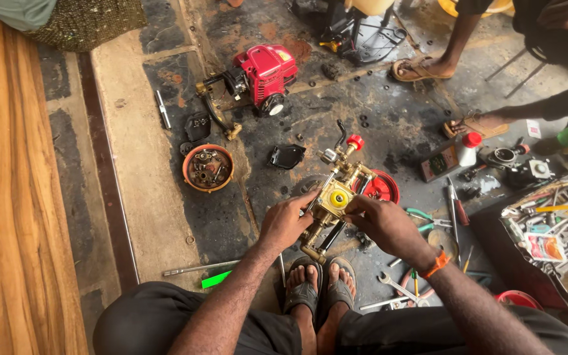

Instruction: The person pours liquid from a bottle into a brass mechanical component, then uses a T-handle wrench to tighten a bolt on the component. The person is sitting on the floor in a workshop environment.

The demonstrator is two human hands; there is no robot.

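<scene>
- Head view: brass pump assembly [334, 197] with a yellow round cap on its face, held up over the dark stained floor [389, 112], just above the person's sandalled feet [320, 286].
- Left hand [286, 222] grips the pump's left side, fingers curled narrow around it, fingertips touching the brass body beside the yellow cap.
- Right hand [384, 223] clasps the pump's right side, fingers closed on it, thumb near the cap; orange wristband behind.
- Pump sits between both hands, tilted, red knob [355, 141] at its far end.
- Red round dish [380, 187] just right of the pump, partly hidden behind it; contents cannot tell.
- Orange bowl [208, 167] well left of the pump, holds small dark metal parts.
- Red small engine [263, 71] far beyond the pump, up-left.
- Open toolbox [550, 233] well right of the pump, crammed with wrenches and mixed tools.
- Loose spanners [396, 286] lie near, lower right of the pump.
- Another person's foot in a sandal [419, 68] far beyond the pump.
</scene>
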